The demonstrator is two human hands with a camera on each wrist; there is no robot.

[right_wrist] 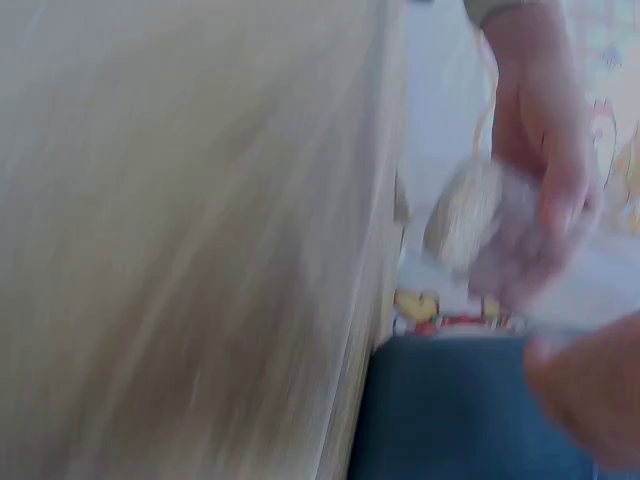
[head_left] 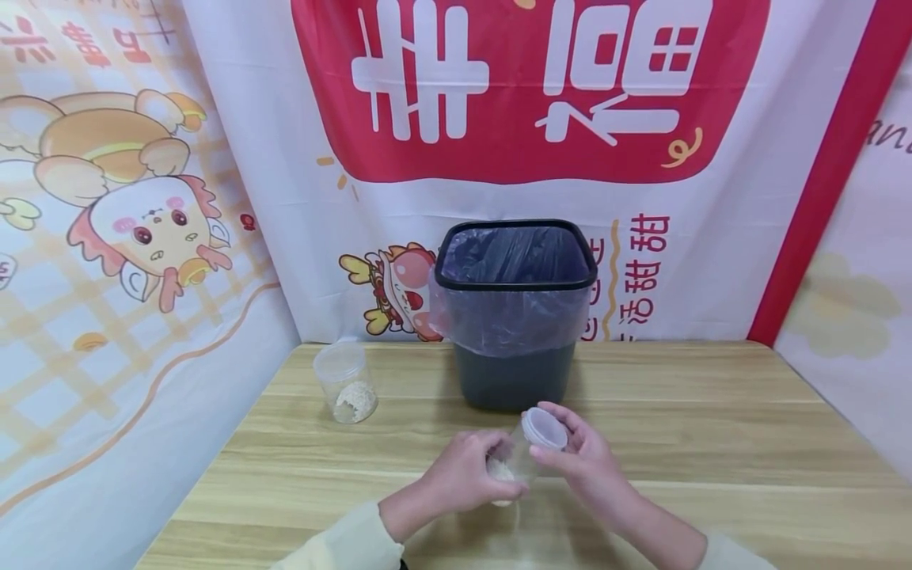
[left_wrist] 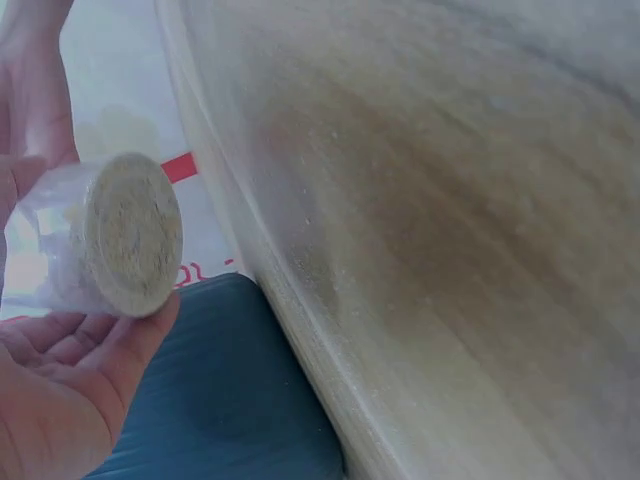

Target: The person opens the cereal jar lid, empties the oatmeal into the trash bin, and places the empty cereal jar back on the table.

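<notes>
A clear plastic jar [head_left: 526,461] with pale grains in its bottom is held tilted above the table, its top toward the right. My left hand [head_left: 461,475] grips it around the lower part. At the upper end, fingers and thumb of my right hand [head_left: 586,463] hold the whitish translucent lid [head_left: 547,427]. Whether the lid is loose cannot be seen. In the left wrist view the grains cover the jar's round base [left_wrist: 138,235]. The right wrist view is blurred, showing the jar's grain-filled end [right_wrist: 468,215].
A second clear jar [head_left: 345,384] with white grains stands at the table's back left. A dark bin [head_left: 516,372] lined with a translucent bag [head_left: 509,321] stands at the back, just beyond my hands. Printed cloths hang behind and beside the wooden table [head_left: 712,443].
</notes>
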